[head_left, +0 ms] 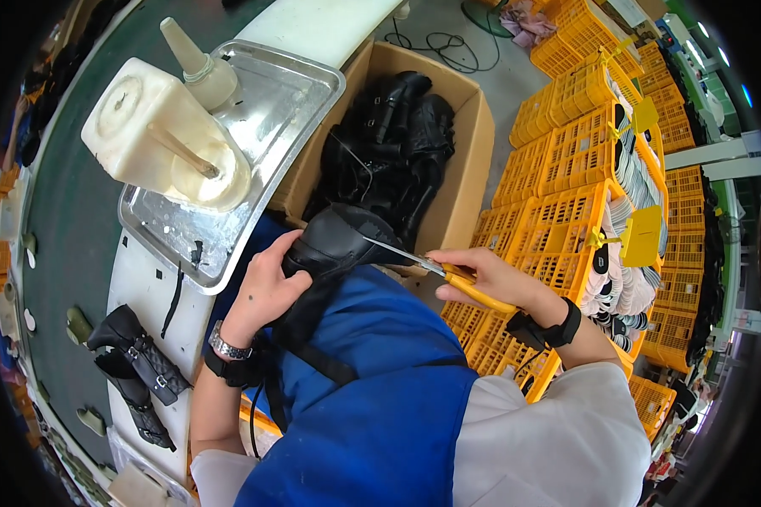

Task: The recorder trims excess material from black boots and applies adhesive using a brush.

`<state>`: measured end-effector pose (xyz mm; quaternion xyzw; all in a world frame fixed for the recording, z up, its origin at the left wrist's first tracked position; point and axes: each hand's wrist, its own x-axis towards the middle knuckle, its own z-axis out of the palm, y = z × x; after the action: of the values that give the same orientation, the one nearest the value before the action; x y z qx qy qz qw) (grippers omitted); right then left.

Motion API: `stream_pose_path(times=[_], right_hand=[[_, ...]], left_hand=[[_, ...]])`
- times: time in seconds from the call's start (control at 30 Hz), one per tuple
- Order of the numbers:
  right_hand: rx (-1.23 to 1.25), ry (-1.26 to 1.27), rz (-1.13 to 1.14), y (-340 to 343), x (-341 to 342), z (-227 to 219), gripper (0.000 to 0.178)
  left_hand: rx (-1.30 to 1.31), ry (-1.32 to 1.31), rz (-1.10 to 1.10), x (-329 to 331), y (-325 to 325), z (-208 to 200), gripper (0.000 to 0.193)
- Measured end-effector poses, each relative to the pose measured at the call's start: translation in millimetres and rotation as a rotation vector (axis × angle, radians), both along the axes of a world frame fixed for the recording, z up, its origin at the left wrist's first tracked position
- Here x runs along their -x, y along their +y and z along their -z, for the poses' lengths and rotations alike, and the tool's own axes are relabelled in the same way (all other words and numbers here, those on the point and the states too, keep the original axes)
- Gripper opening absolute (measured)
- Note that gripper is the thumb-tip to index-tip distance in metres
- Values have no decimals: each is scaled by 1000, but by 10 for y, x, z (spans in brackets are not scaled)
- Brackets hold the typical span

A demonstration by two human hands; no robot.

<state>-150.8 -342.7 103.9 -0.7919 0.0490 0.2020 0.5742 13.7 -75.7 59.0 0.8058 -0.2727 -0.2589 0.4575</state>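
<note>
My left hand [271, 287] grips a black leather boot upper [338, 241] above my lap, thumb and fingers closed on its edge. A strip of it hangs down over my blue apron [372, 338]. In my right hand [490, 279] is a pair of scissors [478, 291] with yellow handles. Their blades are nearly together and point left, the tip at the upper's right side; whether it touches the leather I cannot tell. Just beyond, a cardboard box [473, 160] holds several more black boot uppers [389, 144] in a loose heap.
On the left, a metal tray [300, 84] carries a white plastic container [144, 127] with a brush and a smaller nozzle bottle [207, 80]. Black boot uppers [148, 372] lie on the white table edge beside the green belt [68, 245]. Stacked yellow crates [558, 228] stand right.
</note>
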Motion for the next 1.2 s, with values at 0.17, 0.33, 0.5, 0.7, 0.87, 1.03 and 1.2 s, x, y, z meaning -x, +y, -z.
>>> stream_pose_path(times=[0.17, 0.33, 0.5, 0.7, 0.87, 1.03, 1.2], right_hand=[[-126, 76, 88, 39, 38, 77, 46], [-115, 68, 112, 55, 44, 72, 46], [-106, 58, 128, 73, 52, 101, 46], [-123, 66, 139, 91, 74, 129, 47], [-184, 75, 187, 127, 123, 224, 48], [-193, 116, 211, 118, 174, 280, 49], [-65, 29, 172, 95, 133, 188, 49]], left_hand=[[4, 0, 16, -17, -4, 18, 51], [-35, -4, 13, -5, -11, -88, 51], [-158, 49, 49, 14, -49, -227, 54], [-75, -95, 45, 45, -38, -137, 51], [-79, -67, 41, 20, -50, -92, 51], [-38, -52, 42, 26, -55, -92, 51], [-146, -7, 80, 39, -59, -150, 54]])
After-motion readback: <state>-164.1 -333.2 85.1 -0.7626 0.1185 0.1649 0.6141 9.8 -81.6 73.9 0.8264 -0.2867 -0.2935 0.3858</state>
